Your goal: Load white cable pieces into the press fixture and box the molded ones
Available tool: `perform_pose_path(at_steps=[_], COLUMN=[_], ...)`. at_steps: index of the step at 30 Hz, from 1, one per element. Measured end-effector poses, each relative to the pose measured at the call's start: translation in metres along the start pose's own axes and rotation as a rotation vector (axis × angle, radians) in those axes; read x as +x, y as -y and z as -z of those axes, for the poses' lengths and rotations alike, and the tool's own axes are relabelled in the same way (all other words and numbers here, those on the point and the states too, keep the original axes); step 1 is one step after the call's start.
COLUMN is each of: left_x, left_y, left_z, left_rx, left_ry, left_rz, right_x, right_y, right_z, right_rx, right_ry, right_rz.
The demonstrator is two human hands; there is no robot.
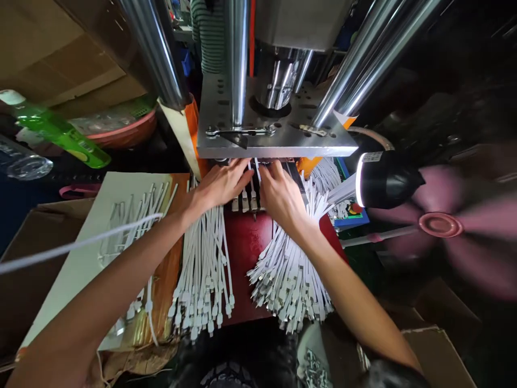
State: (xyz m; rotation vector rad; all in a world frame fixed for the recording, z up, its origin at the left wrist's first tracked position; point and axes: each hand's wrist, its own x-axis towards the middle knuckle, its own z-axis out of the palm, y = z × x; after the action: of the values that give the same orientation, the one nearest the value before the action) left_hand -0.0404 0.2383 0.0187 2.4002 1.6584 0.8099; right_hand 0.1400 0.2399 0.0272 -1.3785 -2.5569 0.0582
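Note:
Under the thick metal press plate (278, 143), both my hands reach into a dark slotted mould (247, 200) where several short white cables lie side by side. My left hand (226, 183) has its thumb and fingers closed around the upper part of a white cable (251, 175). From the other side, my right hand (280, 191) pinches at a neighbouring cable with bent fingers; some fingertips are hidden. A bundle of white cables (204, 258) hangs below my left wrist. Beneath my right wrist, a thicker fanned bundle (294, 275) spreads its connector ends over the red surface (244, 242).
Shiny steel columns (238, 64) rise around the plate, and a spanner (242, 131) lies on top. At right are a lit lamp (379, 179) and a spinning pink fan (440, 223). A pale board (81, 269) with more cables and a green bottle (60, 132) are left.

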Motion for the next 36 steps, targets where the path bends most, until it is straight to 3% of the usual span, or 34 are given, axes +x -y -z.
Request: perform_pose_path(at_steps=[2, 3, 6, 9, 12, 15, 20, 24, 26, 29, 32, 36], left_x=[-0.048, -0.077, -0.169, -0.238, -0.271, -0.278, -0.279, -0.282, -0.278, -0.265, -0.252, -0.244], left_y=[-0.019, -0.03, -0.066, -0.097, -0.12, -0.129, -0.121, -0.12, -0.123, -0.128, -0.133, -0.138], left_z=[0.019, 0.027, 0.041, 0.034, 0.019, 0.012, 0.019, 0.011, 0.0, -0.017, -0.025, -0.027], left_rx=[-0.062, -0.108, -0.287, -0.607, -0.897, -1.006, -1.007, -1.085, -1.251, -1.556, -1.616, -1.221], left_ry=[0.027, 0.026, 0.139, 0.217, 0.263, 0.302, 0.291, 0.263, 0.185, 0.014, 0.026, 0.373], left_rz=[0.006, 0.088, 0.53, 0.878, 1.037, 1.081, 1.113, 1.162, 1.188, 1.227, 1.207, 0.988], right_x=[-0.072, -0.106, -0.176, -0.189, -0.182, -0.179, -0.171, -0.166, -0.18, -0.224, -0.272, -0.301], right_y=[0.038, 0.058, 0.105, 0.116, 0.104, 0.101, 0.119, 0.117, 0.107, 0.081, 0.055, 0.051], right_z=[-0.007, -0.014, -0.04, -0.053, -0.045, -0.035, -0.036, -0.026, -0.01, 0.012, 0.009, -0.042], right_rx=[0.124, 0.159, 0.141, 0.169, 0.234, 0.25, 0.162, 0.189, 0.316, 0.557, 0.756, 1.178], right_ry=[0.143, 0.263, 0.478, 0.539, 0.59, 0.604, 0.672, 0.626, 0.608, 0.669, 0.712, 0.446], right_rz=[-0.022, -0.02, -0.045, -0.15, -0.203, -0.237, -0.202, -0.244, -0.233, -0.248, -0.478, -0.94])
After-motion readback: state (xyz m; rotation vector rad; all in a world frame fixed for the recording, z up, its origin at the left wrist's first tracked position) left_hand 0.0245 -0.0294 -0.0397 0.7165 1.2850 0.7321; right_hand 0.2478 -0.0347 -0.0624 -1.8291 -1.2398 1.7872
